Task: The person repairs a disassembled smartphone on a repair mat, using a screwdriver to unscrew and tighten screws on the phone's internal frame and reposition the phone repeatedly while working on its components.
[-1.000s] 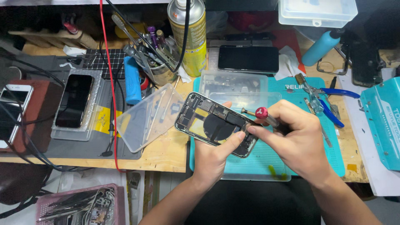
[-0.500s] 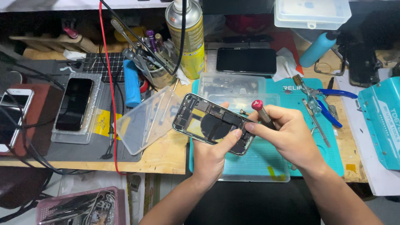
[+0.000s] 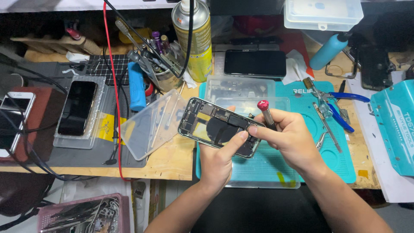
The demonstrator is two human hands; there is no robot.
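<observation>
My left hand [image 3: 220, 162] holds an opened phone body [image 3: 215, 126] from below, thumb pressed on its lower right edge. The phone is tilted, its internals and black coil facing up, above the teal work mat [image 3: 310, 142]. My right hand [image 3: 290, 140] grips a small screwdriver with a red cap [image 3: 265, 111], held nearly upright at the phone's right end. Its tip is hidden behind my fingers.
A clear plastic tray [image 3: 153, 123] lies left of the phone. A yellow spray can [image 3: 195, 41], a tool cup [image 3: 161, 71], a black phone [image 3: 255, 63], blue pliers [image 3: 340, 108], a teal case [image 3: 394, 125] and a phone in a clear holder [image 3: 77, 108] crowd the bench.
The screwdriver has swung from lying across the phone to nearly upright at its right end. Both hands and the phone stay in about the same place.
</observation>
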